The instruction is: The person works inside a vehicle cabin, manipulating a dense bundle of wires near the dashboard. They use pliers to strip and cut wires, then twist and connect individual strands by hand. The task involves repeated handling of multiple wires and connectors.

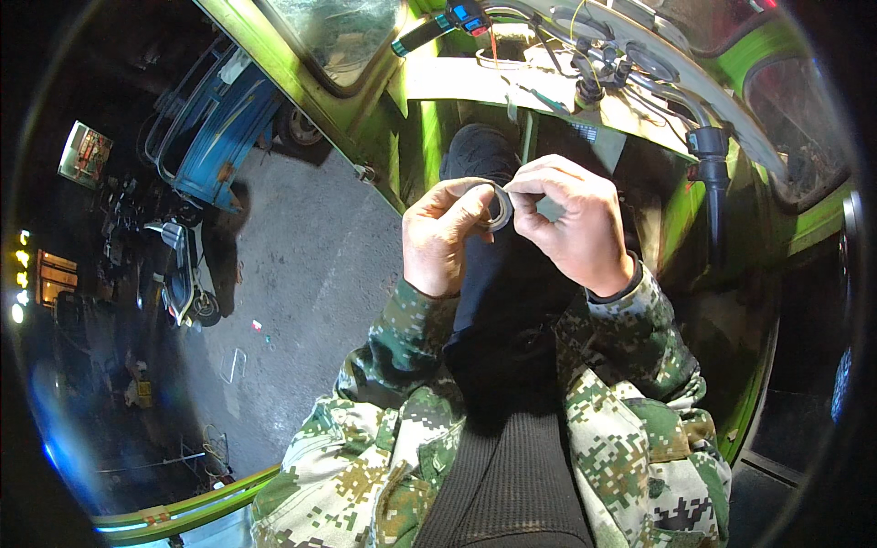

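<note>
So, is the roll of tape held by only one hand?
No, both hands are on it: the left hand grips the roll of tape while the right hand pinches its edge.

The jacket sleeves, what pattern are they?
Green, brown and cream pixel camouflage on the jacket sleeves, clearest in the head view.

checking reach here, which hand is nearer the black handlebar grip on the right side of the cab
Right. The right hand is beside the tape roll, below-left of the black grip; the left hand holds the roll, farther left.

harsh sunlight from upper right, deep shadows left, fisheye bending, dark vignetted rim, blue edge flare
</note>
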`<state>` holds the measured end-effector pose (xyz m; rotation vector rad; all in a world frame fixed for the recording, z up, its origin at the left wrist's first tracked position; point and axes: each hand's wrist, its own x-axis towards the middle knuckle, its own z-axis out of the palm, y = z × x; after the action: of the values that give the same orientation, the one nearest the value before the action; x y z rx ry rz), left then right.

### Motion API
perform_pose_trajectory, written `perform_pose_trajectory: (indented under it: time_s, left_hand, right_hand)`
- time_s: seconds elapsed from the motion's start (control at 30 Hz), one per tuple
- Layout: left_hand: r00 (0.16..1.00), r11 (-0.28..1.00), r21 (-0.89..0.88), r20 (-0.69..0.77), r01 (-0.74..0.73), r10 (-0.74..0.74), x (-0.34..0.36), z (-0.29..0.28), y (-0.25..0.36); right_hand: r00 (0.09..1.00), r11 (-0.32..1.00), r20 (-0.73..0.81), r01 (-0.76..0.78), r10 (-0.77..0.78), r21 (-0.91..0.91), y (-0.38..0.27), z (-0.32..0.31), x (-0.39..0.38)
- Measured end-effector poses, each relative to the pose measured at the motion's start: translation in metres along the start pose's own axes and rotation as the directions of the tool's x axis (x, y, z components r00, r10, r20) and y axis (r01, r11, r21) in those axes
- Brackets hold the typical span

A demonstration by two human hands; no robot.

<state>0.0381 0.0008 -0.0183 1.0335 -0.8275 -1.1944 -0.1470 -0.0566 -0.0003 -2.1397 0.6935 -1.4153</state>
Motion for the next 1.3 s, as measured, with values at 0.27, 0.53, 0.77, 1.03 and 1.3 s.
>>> perform_pose_trajectory:
  time_s: [0.27, 0.53, 0.77, 1.03, 1.3]
  left_hand:
    - [0.960, 0.954, -0.195, 0.209, 0.226, -0.184, 0.004, -0.007, 0.001]
    - [0.995, 0.989, -0.128, 0.070, 0.077, -0.068, 0.004, -0.005, -0.009]
    - [0.999, 1.000, 0.020, 0.045, -0.023, 0.022, -0.003, 0.009, -0.010]
    - [0.890, 0.746, 0.495, 0.337, -0.445, 0.307, -0.015, 0.010, -0.005]
    - [0.925, 0.970, -0.193, 0.375, 0.145, -0.063, -0.008, -0.008, -0.002]
  right_hand:
    - [0.742, 0.278, 0.451, -0.627, 0.495, 0.727, 0.026, -0.004, -0.017]
    - [0.799, 0.363, 0.329, -0.541, 0.503, 0.759, 0.012, 0.006, -0.028]
    - [0.898, 0.895, -0.082, -0.415, 0.431, 0.161, 0.005, 0.012, -0.025]
    - [0.950, 0.951, -0.046, -0.308, 0.308, 0.008, 0.000, -0.001, -0.027]
    - [0.658, -0.007, 0.646, -0.698, 0.387, 0.716, 0.017, -0.027, -0.036]
